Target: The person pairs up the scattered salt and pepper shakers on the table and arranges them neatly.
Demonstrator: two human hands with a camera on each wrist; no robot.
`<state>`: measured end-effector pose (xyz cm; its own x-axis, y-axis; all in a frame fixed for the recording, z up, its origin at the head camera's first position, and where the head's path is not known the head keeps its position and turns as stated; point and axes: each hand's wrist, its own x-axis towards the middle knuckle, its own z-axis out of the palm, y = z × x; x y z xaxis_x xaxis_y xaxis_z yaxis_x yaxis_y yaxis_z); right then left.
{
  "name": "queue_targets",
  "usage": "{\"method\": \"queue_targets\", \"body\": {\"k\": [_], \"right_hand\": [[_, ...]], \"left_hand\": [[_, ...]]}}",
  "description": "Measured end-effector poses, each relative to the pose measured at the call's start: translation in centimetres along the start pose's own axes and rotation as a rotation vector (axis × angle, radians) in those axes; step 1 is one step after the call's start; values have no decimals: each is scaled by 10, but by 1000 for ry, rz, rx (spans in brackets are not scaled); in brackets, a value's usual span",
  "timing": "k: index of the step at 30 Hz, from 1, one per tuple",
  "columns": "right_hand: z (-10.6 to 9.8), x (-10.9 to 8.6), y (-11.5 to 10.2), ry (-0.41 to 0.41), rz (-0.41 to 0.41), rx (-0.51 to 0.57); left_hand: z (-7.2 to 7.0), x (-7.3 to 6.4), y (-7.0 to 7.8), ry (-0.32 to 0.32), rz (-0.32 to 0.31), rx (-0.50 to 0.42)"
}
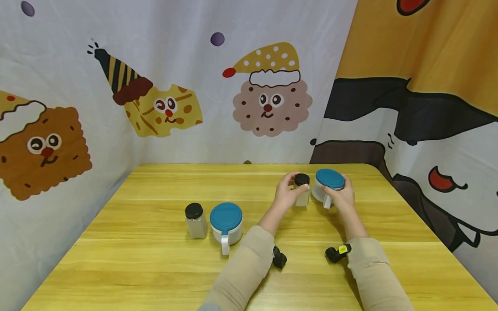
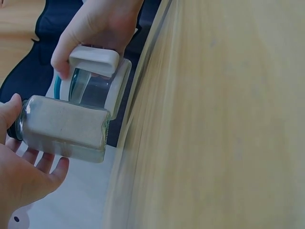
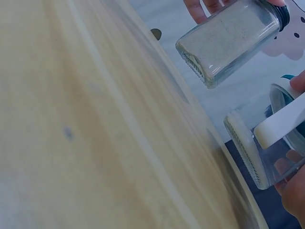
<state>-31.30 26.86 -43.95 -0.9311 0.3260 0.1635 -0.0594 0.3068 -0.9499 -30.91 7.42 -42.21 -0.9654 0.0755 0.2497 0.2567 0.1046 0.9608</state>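
Both hands grip: left [image 1: 285,194] pinches spice jar [image 1: 301,190], right [image 1: 342,196] clasps teal-lidded container [image 1: 328,185].

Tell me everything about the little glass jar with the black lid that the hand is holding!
The small square clear glass jar with the black screw lid is nearly full of pale greyish powder. The left hand grips it, fingers curled round its body and lid. In the wrist views it is lifted off the yellow wooden table and tilted. It sits right beside the blue-lidded glass jar with a white handle, which the right hand holds.
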Motion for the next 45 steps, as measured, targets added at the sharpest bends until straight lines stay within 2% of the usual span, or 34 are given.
{"method": "queue_targets", "body": {"k": [15,29,45], "right_hand": [[1,-5,-7,-18,-26,-11],[-8,-10,-13,-18,-43,-30],[-16,-21,-20,-36,-71,-24]], "left_hand": [[-6,-7,3,-16,13,-31],[-7,-11,7,-41,40,-44],[-7,-21,13,-81,36,-41]]}}
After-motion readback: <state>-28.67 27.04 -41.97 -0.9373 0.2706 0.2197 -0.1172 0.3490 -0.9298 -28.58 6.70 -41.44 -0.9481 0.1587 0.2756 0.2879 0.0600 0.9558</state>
